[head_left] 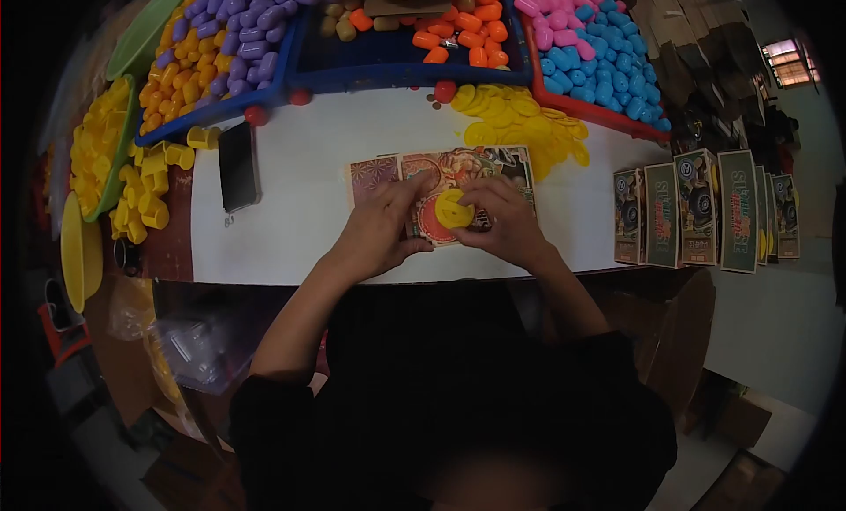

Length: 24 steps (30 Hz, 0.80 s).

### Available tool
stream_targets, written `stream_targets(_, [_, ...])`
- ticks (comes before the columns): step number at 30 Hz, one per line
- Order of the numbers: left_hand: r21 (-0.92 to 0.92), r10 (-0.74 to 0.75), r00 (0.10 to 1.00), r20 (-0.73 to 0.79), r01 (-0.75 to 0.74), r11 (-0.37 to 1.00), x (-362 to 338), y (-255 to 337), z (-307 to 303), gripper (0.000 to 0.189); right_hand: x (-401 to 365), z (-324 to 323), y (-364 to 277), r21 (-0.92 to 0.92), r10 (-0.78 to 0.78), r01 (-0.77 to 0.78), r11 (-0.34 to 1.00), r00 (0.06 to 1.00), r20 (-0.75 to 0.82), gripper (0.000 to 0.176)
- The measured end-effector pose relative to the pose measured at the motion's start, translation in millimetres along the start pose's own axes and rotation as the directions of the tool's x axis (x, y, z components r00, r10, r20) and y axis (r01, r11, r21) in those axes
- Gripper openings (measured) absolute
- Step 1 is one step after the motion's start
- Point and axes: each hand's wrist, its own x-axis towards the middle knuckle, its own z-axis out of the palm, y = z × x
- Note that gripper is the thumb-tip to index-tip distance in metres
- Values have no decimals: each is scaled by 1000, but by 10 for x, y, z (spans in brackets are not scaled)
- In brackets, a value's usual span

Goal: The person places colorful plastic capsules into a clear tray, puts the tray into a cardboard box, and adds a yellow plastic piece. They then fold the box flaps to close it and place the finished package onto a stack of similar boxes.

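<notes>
A flattened printed box lies across the white tabletop in front of me. My left hand rests on its left part, fingers spread and slightly bent, with nothing seen in them. With thumb and fingers, my right hand holds a round yellow piece over the red circle on the box. Beyond the box, on the right, is a loose pile of flat yellow discs. Part of the box's middle is hidden under my hands.
Blue trays and a red tray of coloured capsules line the back. A phone lies left, near yellow cups and green bowls. Printed boxes stand at the right. Small red balls dot the table.
</notes>
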Motion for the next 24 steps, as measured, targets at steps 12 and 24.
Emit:
stream_targets(12, [-164, -245, 952, 181, 275, 947, 260, -6, -94, 43, -19, 77, 22, 199, -5, -2, 980, 999, 35, 32])
stream_targets(24, [534, -314, 845, 434, 40, 845, 796, 235, -136, 46, 175, 92, -146, -289, 82, 49, 956, 903, 422, 18])
